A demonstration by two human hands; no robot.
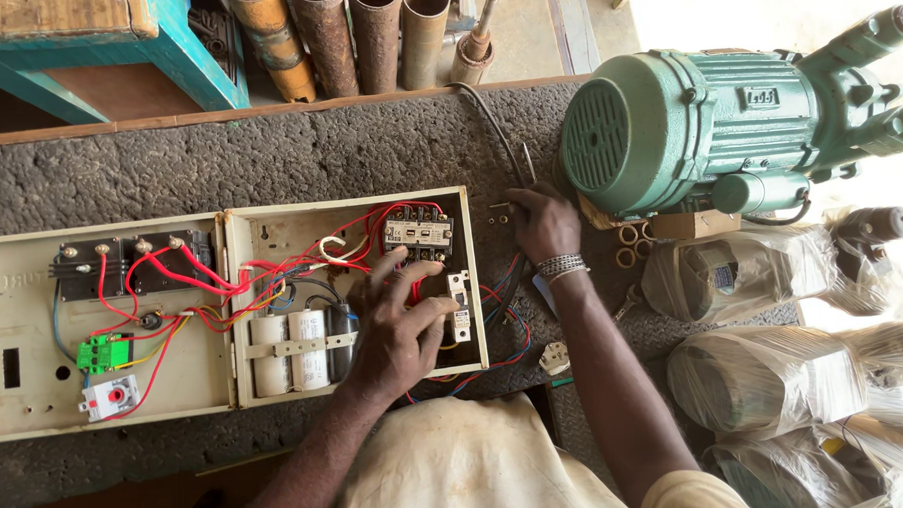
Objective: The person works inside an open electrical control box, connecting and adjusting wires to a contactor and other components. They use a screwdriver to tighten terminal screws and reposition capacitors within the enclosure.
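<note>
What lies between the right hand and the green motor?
In the head view, little: the right hand and green motor are separated by bare dark bench mat and a thin black cable.

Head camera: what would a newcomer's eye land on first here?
The big green motor at upper right, then the open cream control box with red wiring at left. The left hand rests inside the box; the right hand touches cables beside the motor.
</note>
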